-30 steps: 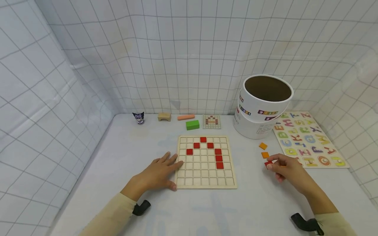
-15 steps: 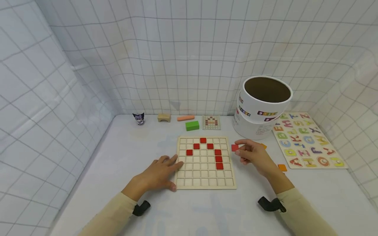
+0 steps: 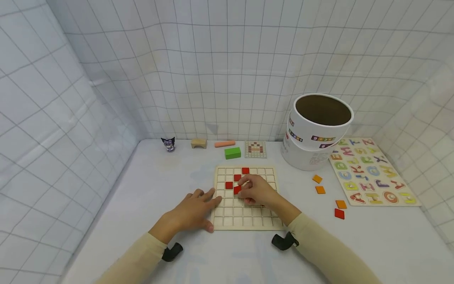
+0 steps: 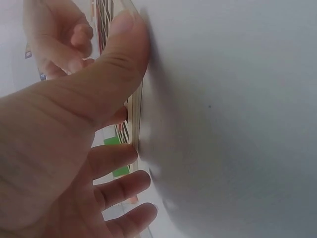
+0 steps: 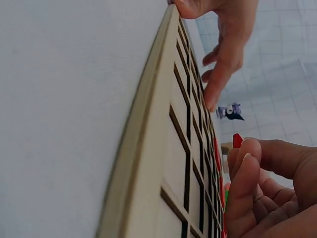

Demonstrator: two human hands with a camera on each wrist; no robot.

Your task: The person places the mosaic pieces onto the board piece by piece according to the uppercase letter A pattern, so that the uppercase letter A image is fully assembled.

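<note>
A wooden grid board point(image 3: 227, 223) lies flat on the table, with red square tiles point(image 3: 229, 185) in some of its upper cells. My left hand point(image 3: 189, 213) rests at the board's left edge, fingers spread and the thumb near the front corner. Over the middle of the board, my right hand point(image 3: 260, 192) pinches a red tile point(image 3: 237, 190) between thumb and fingertips. In the right wrist view this tile point(image 5: 237, 141) sticks out past the fingertips, held above the board's surface. The tiles on the board's right half are hidden behind my right hand.
Right of the board lie several loose tiles, orange point(image 3: 320, 190) and red point(image 3: 339, 213). Behind them stand a white bucket point(image 3: 312, 154) and an alphabet board point(image 3: 376, 173). Along the back are a pattern card point(image 3: 255, 149), a green block point(image 3: 232, 153), an orange stick point(image 3: 225, 144), a wooden arch point(image 3: 199, 143) and a figurine point(image 3: 168, 144).
My right hand has picked up a red tile from the loose ones at the right and carried it left over the board. My left hand has stayed at the board's edge.
</note>
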